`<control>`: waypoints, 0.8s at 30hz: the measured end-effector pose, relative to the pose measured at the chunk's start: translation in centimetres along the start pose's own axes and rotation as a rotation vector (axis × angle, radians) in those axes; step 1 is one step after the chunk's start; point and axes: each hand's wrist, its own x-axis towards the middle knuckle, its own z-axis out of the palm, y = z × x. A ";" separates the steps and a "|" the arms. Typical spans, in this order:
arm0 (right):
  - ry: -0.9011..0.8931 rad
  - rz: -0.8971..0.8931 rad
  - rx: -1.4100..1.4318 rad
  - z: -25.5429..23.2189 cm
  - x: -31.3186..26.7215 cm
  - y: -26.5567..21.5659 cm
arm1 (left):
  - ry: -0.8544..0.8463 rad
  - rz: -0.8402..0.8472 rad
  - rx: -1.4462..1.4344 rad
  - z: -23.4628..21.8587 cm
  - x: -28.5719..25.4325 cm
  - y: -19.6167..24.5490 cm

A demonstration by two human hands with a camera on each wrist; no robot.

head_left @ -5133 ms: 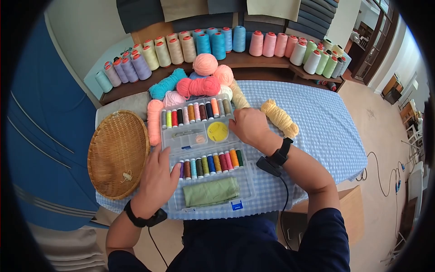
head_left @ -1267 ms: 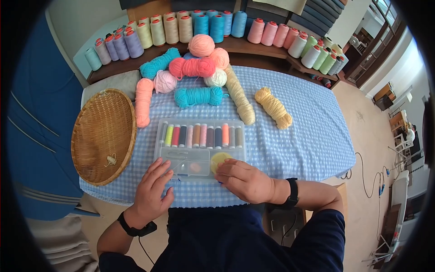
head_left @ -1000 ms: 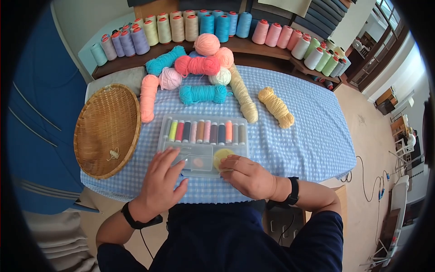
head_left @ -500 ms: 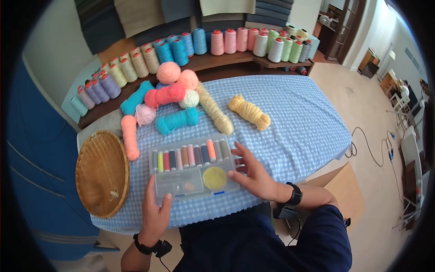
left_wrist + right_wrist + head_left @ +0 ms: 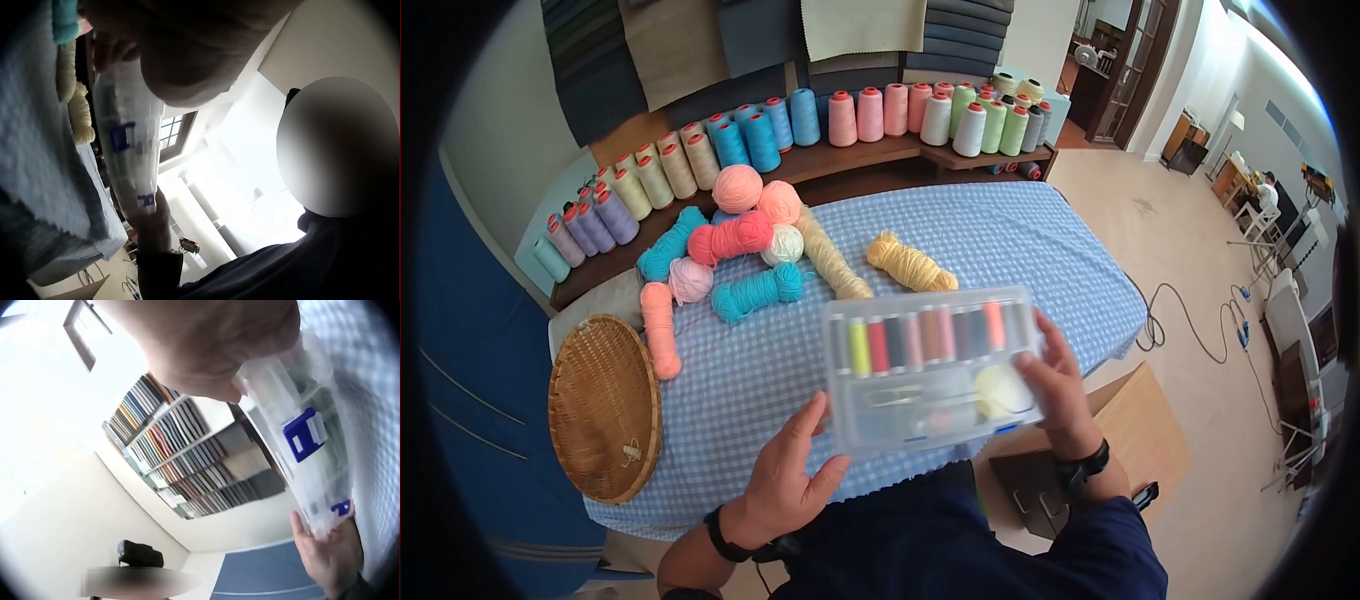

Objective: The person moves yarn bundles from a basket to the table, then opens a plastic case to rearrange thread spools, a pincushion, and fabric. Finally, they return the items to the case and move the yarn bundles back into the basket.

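Observation:
A closed clear plastic box (image 5: pixel 930 385) with rows of thread spools and a round yellow item is raised over the table's front. My right hand (image 5: pixel 1060 385) grips its right edge, thumb on top. At the lower left corner is my left hand (image 5: pixel 790 485), its thumb pointing away from the lid; in the right wrist view this left hand (image 5: pixel 328 556) has its fingers curled at the far end of the box (image 5: pixel 319 444). Blue latches and something green inside show there. The left wrist view has the box (image 5: pixel 131 144) edge-on between both hands.
A wicker basket (image 5: pixel 605 410) stands at the left of the checked cloth (image 5: pixel 1000 240). Yarn balls and skeins (image 5: pixel 730 238) lie behind the box, with a yellow skein (image 5: pixel 912 262) to the right. Thread cones (image 5: pixel 760 140) line the back shelf.
The box, open with spools and green cloth showing at first, is now closed. It has been lifted off the tablecloth and carried right. The head view has shifted.

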 end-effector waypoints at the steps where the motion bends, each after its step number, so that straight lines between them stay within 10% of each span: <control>1: 0.046 -0.039 -0.009 -1.3 0.0 -0.7 | 0.011 0.001 -0.007 -0.7 0.4 0.3; 4: 0.135 -0.168 0.034 -6.2 0.9 -2.1 | 0.106 0.189 0.791 -4.8 -0.2 0.3; 10: 0.383 -0.282 0.047 -13.4 7.8 -1.4 | 0.436 -0.299 1.405 -10.9 -5.2 -3.1; 13: 0.399 -0.251 0.066 -16.4 13.6 1.4 | 0.261 -0.775 1.139 -12.3 -7.1 -3.9; 24: 0.409 0.030 -0.257 -12.0 16.4 3.3 | 0.302 -0.710 1.217 -12.9 -13.9 0.3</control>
